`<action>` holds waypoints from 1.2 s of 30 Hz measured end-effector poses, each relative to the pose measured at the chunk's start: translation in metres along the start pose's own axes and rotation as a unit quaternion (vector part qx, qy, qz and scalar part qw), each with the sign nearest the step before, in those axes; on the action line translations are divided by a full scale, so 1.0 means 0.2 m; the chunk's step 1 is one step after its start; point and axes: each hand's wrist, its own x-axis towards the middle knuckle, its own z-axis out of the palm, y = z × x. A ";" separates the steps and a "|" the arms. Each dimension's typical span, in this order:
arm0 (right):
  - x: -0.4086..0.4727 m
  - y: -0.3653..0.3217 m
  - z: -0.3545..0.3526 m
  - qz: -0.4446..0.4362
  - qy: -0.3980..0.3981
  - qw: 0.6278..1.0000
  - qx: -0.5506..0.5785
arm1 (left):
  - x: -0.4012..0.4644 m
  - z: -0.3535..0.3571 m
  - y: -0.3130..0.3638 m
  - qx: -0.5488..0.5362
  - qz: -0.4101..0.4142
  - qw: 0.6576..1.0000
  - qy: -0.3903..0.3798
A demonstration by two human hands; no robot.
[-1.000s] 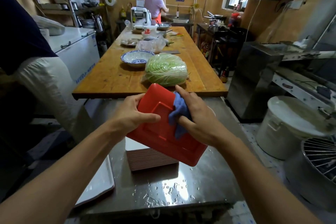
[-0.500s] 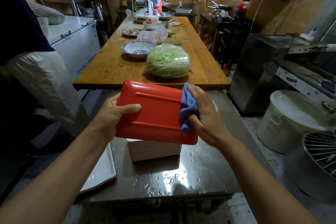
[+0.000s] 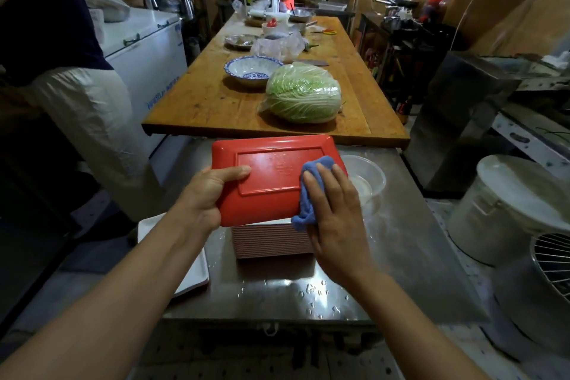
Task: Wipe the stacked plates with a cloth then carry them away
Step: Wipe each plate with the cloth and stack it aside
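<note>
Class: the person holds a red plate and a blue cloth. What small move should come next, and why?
Probably sweep the blue cloth leftward: the right hand presses it at the right end of the red rectangular plate, gripped by the left hand, leaving the rest uncovered.

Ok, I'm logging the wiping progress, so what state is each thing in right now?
Red plate: lifted, underside up.
Blue cloth: bunched, pressed on the plate.
Left hand: grips the plate's left edge.
Right hand: fingers straight, pressing the cloth.
Plate stack: on the wet steel table.
Clear bowl: upright.
Cabbage: plastic-wrapped.
</note>
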 end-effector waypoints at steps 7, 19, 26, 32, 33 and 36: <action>0.06 -0.34 0.17 -0.036 -0.038 0.998 0.017 | -0.01 0.00 -0.08 -0.083 0.010 0.996 0.027; 0.35 -0.26 0.19 -0.006 -0.137 0.990 0.025 | -0.06 -0.22 -0.05 -0.102 0.066 0.990 0.067; 0.27 -0.15 0.25 0.131 -0.070 0.962 0.229 | -0.07 -0.38 0.00 -0.108 0.052 0.987 0.106; 0.19 -0.21 0.34 0.181 -0.088 0.930 0.307 | -0.09 -0.52 0.01 -0.112 0.039 0.983 0.137; 0.19 -0.21 0.35 0.199 -0.095 0.925 0.309 | -0.09 -0.54 0.00 -0.110 0.037 0.983 0.141; 0.20 -0.20 0.37 0.244 -0.088 0.919 0.296 | -0.11 -0.60 0.00 -0.106 0.061 0.981 0.150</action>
